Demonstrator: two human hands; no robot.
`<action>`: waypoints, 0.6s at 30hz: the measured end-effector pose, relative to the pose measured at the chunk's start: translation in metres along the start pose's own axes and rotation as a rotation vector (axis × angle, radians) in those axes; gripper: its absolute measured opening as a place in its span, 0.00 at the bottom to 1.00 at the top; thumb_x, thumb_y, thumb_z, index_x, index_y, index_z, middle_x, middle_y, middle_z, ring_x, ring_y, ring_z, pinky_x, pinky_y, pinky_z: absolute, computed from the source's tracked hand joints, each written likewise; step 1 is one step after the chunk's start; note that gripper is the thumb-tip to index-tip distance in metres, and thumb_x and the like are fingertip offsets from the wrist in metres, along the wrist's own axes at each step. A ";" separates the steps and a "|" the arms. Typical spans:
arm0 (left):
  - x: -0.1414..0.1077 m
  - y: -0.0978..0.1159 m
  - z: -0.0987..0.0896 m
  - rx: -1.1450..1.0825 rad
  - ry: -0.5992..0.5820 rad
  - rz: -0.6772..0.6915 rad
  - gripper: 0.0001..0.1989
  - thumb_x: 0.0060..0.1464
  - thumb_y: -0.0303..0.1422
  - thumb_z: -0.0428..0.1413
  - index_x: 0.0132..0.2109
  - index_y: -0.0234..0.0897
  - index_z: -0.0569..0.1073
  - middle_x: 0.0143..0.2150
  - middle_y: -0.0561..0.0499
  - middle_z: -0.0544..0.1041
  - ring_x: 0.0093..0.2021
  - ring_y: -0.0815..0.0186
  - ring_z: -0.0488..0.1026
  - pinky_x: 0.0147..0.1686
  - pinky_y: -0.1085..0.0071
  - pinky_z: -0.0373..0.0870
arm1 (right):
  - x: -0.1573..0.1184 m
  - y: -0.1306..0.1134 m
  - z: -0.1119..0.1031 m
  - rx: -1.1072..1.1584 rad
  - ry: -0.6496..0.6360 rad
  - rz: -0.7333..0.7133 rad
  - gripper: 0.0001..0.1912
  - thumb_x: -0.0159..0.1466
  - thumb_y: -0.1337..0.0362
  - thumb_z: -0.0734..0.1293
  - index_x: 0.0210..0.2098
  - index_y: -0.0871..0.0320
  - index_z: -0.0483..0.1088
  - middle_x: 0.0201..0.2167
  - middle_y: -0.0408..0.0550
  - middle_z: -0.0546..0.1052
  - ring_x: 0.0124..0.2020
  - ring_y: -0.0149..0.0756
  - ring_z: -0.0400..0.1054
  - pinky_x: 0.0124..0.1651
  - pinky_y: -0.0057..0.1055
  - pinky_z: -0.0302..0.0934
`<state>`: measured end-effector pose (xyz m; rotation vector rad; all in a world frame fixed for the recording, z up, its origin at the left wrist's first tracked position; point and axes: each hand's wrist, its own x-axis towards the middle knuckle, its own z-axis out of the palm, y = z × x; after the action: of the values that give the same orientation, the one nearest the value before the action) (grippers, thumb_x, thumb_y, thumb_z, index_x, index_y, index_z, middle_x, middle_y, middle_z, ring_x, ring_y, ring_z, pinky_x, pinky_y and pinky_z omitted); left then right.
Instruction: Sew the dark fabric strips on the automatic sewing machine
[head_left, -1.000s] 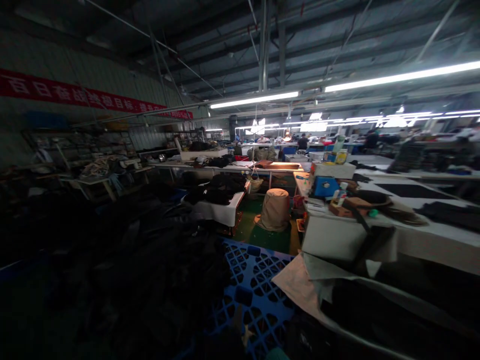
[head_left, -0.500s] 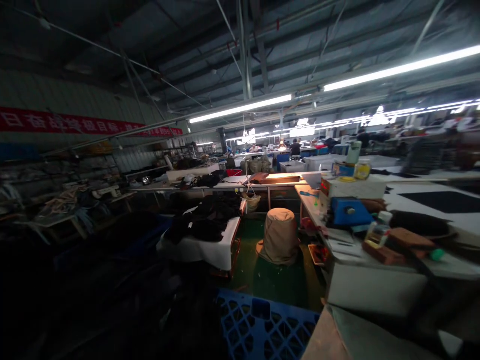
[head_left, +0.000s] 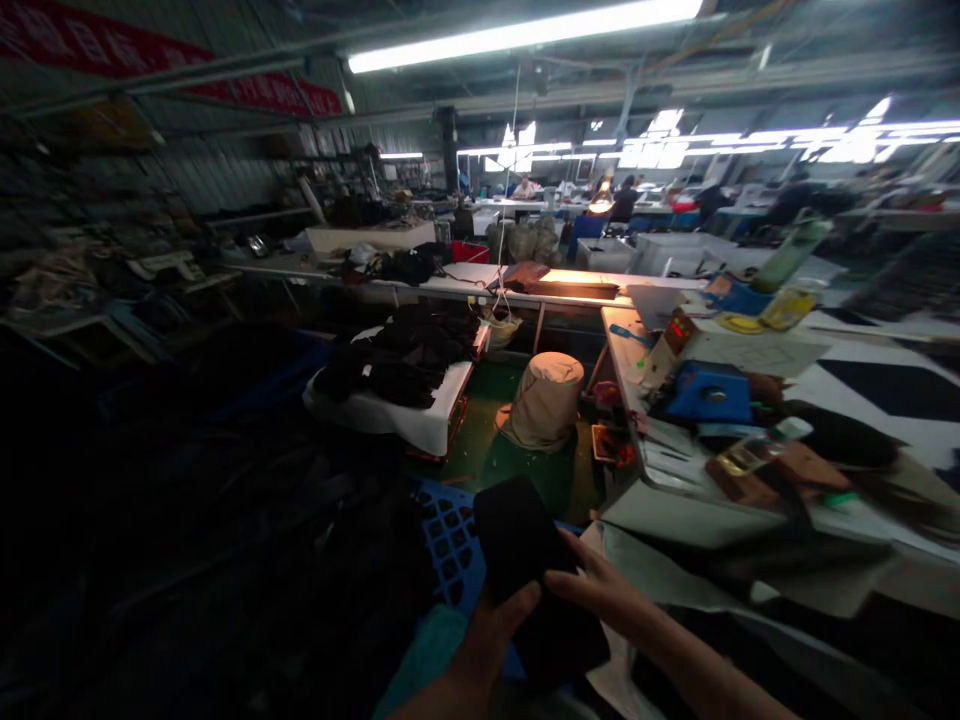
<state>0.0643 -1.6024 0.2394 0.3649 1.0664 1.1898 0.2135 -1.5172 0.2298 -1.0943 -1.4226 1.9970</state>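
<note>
A long, flat black piece with rounded far corners is held low in front of me. It looks like cut fabric or a padded panel, but its dark surface hides the details. My left hand is closed on its near left side, thumb laid over the top. From the right, my right hand grips its right edge, with the thumb on the upper face and the other fingers mostly hidden. Beneath the piece lies a blue plastic crate. Dark material fills the shadow at left.
A cloth-covered stool stands on the green floor ahead. Left of it, black garments lie on a white-covered table. The right-hand workbench bears a blue device, a clear bottle and bricks.
My view has tilted downward, so the room sits higher in the picture. Both hands and the black piece have come into view at the bottom.
</note>
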 end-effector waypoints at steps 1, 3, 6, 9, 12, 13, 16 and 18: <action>0.011 0.003 0.000 0.015 -0.021 0.000 0.30 0.43 0.37 0.62 0.54 0.35 0.67 0.49 0.43 0.73 0.53 0.51 0.66 0.55 0.58 0.60 | 0.002 -0.004 -0.004 -0.022 0.019 -0.009 0.34 0.47 0.51 0.70 0.51 0.58 0.63 0.45 0.50 0.73 0.48 0.48 0.65 0.51 0.43 0.58; 0.034 0.010 -0.003 0.041 -0.090 -0.009 0.29 0.44 0.35 0.61 0.55 0.34 0.65 0.50 0.42 0.72 0.52 0.52 0.67 0.54 0.58 0.61 | 0.010 -0.007 -0.008 -0.051 0.070 -0.008 0.34 0.49 0.49 0.69 0.51 0.59 0.63 0.44 0.51 0.73 0.48 0.48 0.65 0.52 0.43 0.58; 0.071 0.030 -0.012 0.053 -0.204 -0.078 0.28 0.47 0.33 0.59 0.55 0.33 0.65 0.51 0.41 0.71 0.53 0.54 0.66 0.54 0.59 0.60 | 0.035 -0.011 -0.008 -0.065 0.204 0.048 0.34 0.49 0.48 0.68 0.51 0.60 0.64 0.43 0.52 0.74 0.48 0.48 0.65 0.52 0.43 0.57; 0.110 0.061 -0.021 0.043 -0.270 -0.170 0.27 0.47 0.33 0.59 0.55 0.32 0.65 0.53 0.41 0.69 0.55 0.53 0.64 0.55 0.58 0.58 | 0.074 -0.024 -0.008 0.002 0.305 0.111 0.35 0.48 0.46 0.67 0.50 0.61 0.64 0.42 0.52 0.74 0.49 0.49 0.64 0.52 0.42 0.57; 0.147 0.098 -0.027 0.036 -0.325 -0.204 0.26 0.47 0.34 0.59 0.54 0.32 0.66 0.54 0.41 0.69 0.56 0.53 0.62 0.56 0.58 0.57 | 0.113 -0.044 -0.006 0.102 0.368 0.158 0.37 0.47 0.47 0.69 0.51 0.61 0.63 0.42 0.53 0.74 0.47 0.48 0.66 0.51 0.41 0.59; 0.157 0.110 -0.029 0.034 -0.351 -0.211 0.26 0.47 0.34 0.59 0.54 0.32 0.66 0.54 0.41 0.68 0.57 0.53 0.62 0.57 0.58 0.56 | 0.124 -0.051 -0.005 0.121 0.392 0.171 0.37 0.47 0.47 0.69 0.51 0.61 0.62 0.42 0.53 0.74 0.47 0.48 0.66 0.51 0.42 0.60; 0.183 0.140 -0.032 0.029 -0.409 -0.249 0.30 0.45 0.35 0.61 0.55 0.32 0.65 0.54 0.40 0.68 0.57 0.51 0.61 0.57 0.57 0.56 | 0.150 -0.069 -0.002 0.148 0.448 0.179 0.37 0.46 0.48 0.70 0.51 0.61 0.62 0.42 0.54 0.74 0.47 0.49 0.67 0.51 0.42 0.60; 0.197 0.155 -0.033 0.030 -0.401 -0.267 0.31 0.45 0.36 0.61 0.56 0.33 0.64 0.53 0.40 0.69 0.57 0.51 0.61 0.58 0.57 0.55 | 0.162 -0.081 -0.001 0.154 0.468 0.173 0.37 0.47 0.48 0.70 0.51 0.61 0.62 0.43 0.54 0.74 0.47 0.49 0.66 0.51 0.42 0.60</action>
<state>-0.0544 -1.3792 0.2419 0.4476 0.7557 0.8192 0.1131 -1.3676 0.2491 -1.5289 -0.9452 1.7644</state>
